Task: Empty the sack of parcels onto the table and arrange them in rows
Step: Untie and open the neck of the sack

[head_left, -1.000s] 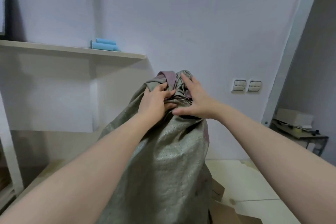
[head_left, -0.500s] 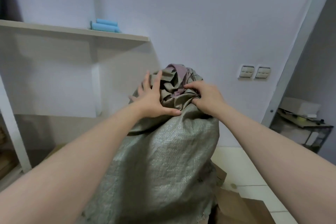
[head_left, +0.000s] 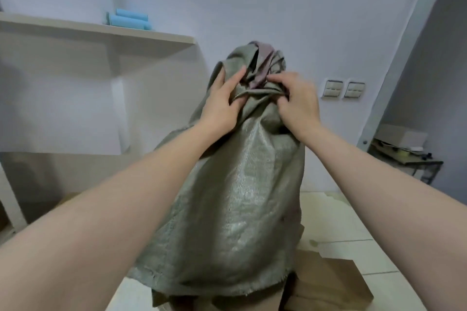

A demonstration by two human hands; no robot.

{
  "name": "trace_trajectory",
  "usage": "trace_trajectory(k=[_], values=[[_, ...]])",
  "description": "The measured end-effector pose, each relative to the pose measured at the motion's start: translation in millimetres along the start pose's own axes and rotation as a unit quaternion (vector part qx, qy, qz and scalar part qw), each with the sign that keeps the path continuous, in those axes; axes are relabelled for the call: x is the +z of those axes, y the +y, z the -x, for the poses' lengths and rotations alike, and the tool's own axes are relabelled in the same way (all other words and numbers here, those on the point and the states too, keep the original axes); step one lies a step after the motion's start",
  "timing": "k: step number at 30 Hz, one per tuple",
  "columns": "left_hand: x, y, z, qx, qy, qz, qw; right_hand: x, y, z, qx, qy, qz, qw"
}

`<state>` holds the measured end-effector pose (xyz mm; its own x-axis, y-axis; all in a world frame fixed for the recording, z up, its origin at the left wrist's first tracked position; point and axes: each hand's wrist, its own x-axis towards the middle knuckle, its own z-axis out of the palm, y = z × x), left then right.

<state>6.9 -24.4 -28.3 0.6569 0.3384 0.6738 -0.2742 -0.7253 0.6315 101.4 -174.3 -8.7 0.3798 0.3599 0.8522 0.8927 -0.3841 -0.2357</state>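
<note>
- The sack (head_left: 235, 197), a grey-green woven one, stands upright and full right in front of the person, with its neck bunched shut at the top.
- A strip of pinkish cloth (head_left: 262, 58) shows among the folds of the neck.
- The left hand (head_left: 222, 106) grips the left side of the bunched neck; its fingers lie up along the cloth and the thumb digs into a fold.
- The right hand (head_left: 298, 103) pinches the gathered cloth on the right side of the neck with curled fingers.
- The two hands are close together, with the twisted neck between them.
- The sack's frayed lower hem hangs near the bottom of the view, just beside a piece of brown cardboard (head_left: 328, 283); what its base rests on cannot be told.
- Behind on the left, a pale shelf (head_left: 151, 35) carries some blue rolls (head_left: 129, 20).
- Two wall switches (head_left: 343, 88) sit to the right of the sack's top.
- A low rack (head_left: 414, 159) with boxes stands far right.
</note>
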Motion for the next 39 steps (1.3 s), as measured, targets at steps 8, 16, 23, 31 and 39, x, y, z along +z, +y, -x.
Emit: trace_trajectory(k=[8, 16, 23, 31, 39], values=[[5.4, -26.1, 18.1, -0.045, -0.028, -0.047, 0.998, 15.5, 9.8, 21.7, 0.029, -0.078, 0.001, 0.997], [-3.5, 1.3, 20.0, -0.128, -0.091, -0.037, 0.987, 12.2, 2.8, 26.8, 0.15, -0.083, -0.068, 0.983], [-7.4, -1.0, 24.7, -0.088, -0.038, -0.13, 0.987, -14.3, -23.2, 17.1, 0.123, -0.25, -0.245, 0.929], [-19.2, -19.5, 30.3, -0.025, 0.013, -0.116, 0.993, -12.4, -18.8, 19.4, 0.276, -0.159, -0.06, 0.946], [-46.6, -23.6, 52.4, -0.018, -0.023, 0.024, 0.999, 3.7, -6.6, 20.0, 0.319, -0.249, -0.194, 0.894]])
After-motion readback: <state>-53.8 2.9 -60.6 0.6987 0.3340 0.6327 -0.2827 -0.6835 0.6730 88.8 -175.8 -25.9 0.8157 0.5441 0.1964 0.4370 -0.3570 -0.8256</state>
